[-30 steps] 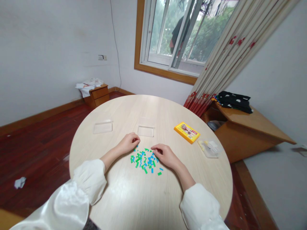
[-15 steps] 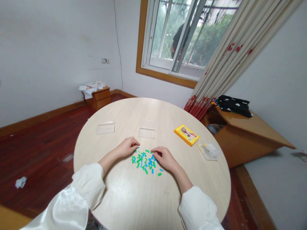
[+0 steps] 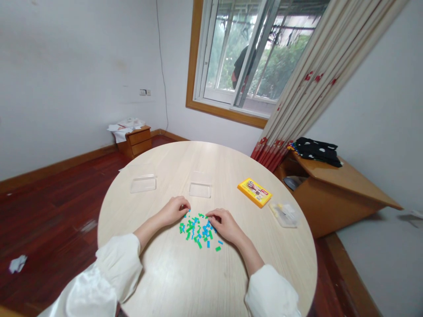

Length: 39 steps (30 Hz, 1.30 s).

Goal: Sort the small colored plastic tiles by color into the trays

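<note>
Head view, frame centre: our left hand (image 3: 174,210) and right hand (image 3: 225,222), fingers curled, flank the green and blue bricks (image 3: 198,227). Whether either pinches one, we cannot tell. A careless sweep could scatter them off the round table (image 3: 185,277).

near table (image 3: 185,281) bare | clear tray (image 3: 200,190) just beyond bricks (image 3: 198,228), seemingly apart

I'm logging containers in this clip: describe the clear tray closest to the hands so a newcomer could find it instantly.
Start at the round wooden table and find the pile of green and blue pieces. Just beyond it, toward the window, lies a clear tray. A second clear tray lies farther left, away from the pile.
</note>
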Available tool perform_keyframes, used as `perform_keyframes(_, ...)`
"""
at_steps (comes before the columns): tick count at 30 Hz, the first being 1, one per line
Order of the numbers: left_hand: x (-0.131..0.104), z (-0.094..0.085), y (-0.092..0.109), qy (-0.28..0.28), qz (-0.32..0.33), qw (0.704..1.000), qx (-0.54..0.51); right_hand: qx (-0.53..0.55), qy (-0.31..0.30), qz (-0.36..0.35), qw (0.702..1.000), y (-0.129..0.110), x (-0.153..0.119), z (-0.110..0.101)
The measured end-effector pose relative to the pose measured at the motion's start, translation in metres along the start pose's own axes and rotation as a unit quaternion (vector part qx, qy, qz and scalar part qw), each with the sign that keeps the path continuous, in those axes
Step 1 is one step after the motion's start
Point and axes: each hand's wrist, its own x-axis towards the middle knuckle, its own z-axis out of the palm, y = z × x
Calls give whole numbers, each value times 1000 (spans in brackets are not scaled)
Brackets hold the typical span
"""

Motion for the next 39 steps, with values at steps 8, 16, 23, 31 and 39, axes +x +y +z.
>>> perform_keyframes(8,1,3,-1,11,-2,1000,2,0,4,-1,1000,1,0,1)
perform_keyframes(16,1,4,-1,21,-14,1000,-12,4,12,1,1000,1,1,2)
perform_keyframes(23,0,1,4,23,-21,999,-39,12,16,0,1000,0,1,1)
perform_keyframes(31,0,2,5,40,-40,994,-91,29,20,-3,999,0,0,1)
perform_keyframes(39,0,3,7,49,-66,986,-145,92,1,17,996,6,-1,-3)
